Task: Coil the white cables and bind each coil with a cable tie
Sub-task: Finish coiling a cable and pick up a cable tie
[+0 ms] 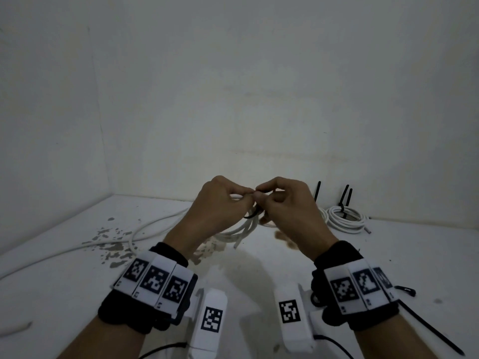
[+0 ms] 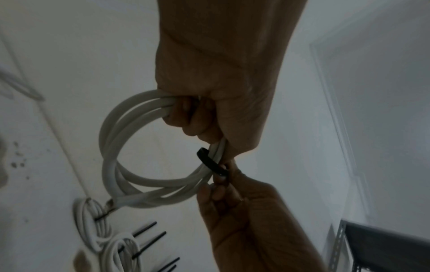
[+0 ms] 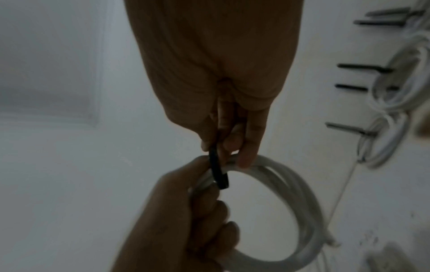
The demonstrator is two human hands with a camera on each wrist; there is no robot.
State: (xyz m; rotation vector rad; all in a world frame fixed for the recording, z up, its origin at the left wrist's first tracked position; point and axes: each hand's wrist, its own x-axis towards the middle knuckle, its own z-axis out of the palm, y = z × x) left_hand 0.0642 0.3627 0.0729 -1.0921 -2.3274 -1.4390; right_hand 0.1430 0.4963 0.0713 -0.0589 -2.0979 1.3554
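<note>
Both hands are raised above the white surface (image 1: 259,268), meeting at the centre of the head view. The left hand (image 1: 220,203) has its fingers curled round a white cable coil (image 2: 116,147), gripping the bundled loops at the coil's 1 o'clock side in the left wrist view; the rest of the coil hangs free below the fingers, off the surface. The right hand (image 1: 282,203) pinches a black cable tie (image 2: 213,162) between thumb and fingers. The tie is looped round the strands of the coil just beside the left hand's grip, and the two hands are touching or nearly so at that spot. Whether the tie's tail is through its head cannot be told.

At 2 o'clock from the hands, against the back wall (image 1: 233,86), lie bound coils (image 1: 344,218), already tied, with black tie tails standing up from them. At 9 o'clock a loose white cable (image 1: 145,229) trails across the surface, over a patch of chipped paint (image 1: 114,242). At 4 o'clock, by the right wrist, a spare black tie (image 1: 430,330) lies flat on the surface.
</note>
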